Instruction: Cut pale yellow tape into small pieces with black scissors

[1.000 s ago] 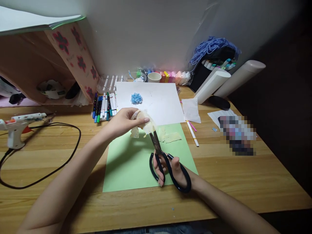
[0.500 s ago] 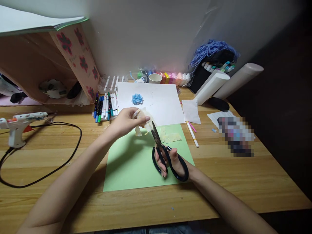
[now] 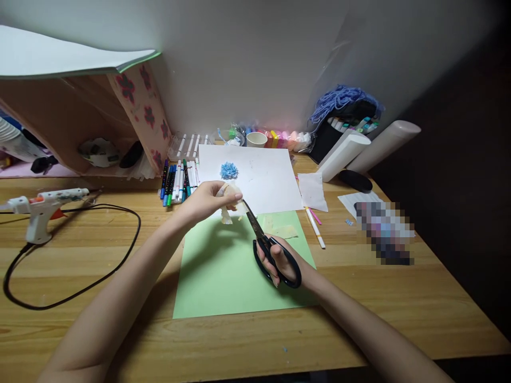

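Pinched between the thumb and fingers of my left hand [image 3: 211, 201] is a torn, cream-coloured piece of thin paper [image 3: 227, 214]. My right hand [image 3: 275, 255] grips black-handled scissors [image 3: 257, 226] through their loops, the blades pointing up and left. Their tips reach the paper just beside my left thumb. Both hands hover over a green sheet [image 3: 223, 287]. On that sheet, behind the scissors, lie cut cream scraps [image 3: 285, 232]. A small heap of blue shreds [image 3: 229, 170] rests on a white sheet [image 3: 271, 181] beyond my left hand.
A hot glue gun [image 3: 42, 213] with a looping black cord lies at left. Markers [image 3: 175, 183] are lined up left of the white sheet. A paper cup [image 3: 256, 140] stands at the back. White rolls [image 3: 345, 157] and a black pen holder [image 3: 323, 141] stand back right.
The scissors have closed further, their handles nearer together, and their tips have moved left against the paper. My left hand still holds the paper. The whole view has shifted slightly.
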A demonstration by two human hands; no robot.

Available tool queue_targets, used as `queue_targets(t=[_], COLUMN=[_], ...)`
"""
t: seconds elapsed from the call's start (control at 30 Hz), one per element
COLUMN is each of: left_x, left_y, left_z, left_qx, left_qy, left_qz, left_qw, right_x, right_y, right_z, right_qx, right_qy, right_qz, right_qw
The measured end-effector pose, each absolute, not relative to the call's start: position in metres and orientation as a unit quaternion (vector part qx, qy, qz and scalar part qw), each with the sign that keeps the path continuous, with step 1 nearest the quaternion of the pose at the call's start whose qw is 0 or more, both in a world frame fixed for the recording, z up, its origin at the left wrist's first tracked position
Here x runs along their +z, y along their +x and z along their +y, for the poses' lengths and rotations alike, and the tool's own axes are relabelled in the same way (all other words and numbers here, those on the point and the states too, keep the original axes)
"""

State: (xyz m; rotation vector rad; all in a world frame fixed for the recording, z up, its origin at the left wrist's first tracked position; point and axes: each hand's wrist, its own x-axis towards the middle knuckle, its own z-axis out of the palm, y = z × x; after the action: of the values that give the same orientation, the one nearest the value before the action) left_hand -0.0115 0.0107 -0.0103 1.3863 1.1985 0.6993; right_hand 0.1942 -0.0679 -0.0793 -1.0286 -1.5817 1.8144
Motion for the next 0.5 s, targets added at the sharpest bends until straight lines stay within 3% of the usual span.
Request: queue_targets(t=[0.2,0.5], left_x=[-0.016,-0.014], left_y=[-0.023,-0.022], left_z=[0.016,0.014], left_qx=[0.303,0.287], left_qy=[0.605,0.622], left_qz=[0.507,0.488], left_qw=[0.534,0.541], right_x=[-0.079,-0.086], right_y=[0.191,0.179], right_z=[-0.06,-0.055], right_qx=[0.715,0.763], right_qy=[-0.338,-0.287], right_qz=[-0.571,-0.527], right_qw=[0.221,0.242])
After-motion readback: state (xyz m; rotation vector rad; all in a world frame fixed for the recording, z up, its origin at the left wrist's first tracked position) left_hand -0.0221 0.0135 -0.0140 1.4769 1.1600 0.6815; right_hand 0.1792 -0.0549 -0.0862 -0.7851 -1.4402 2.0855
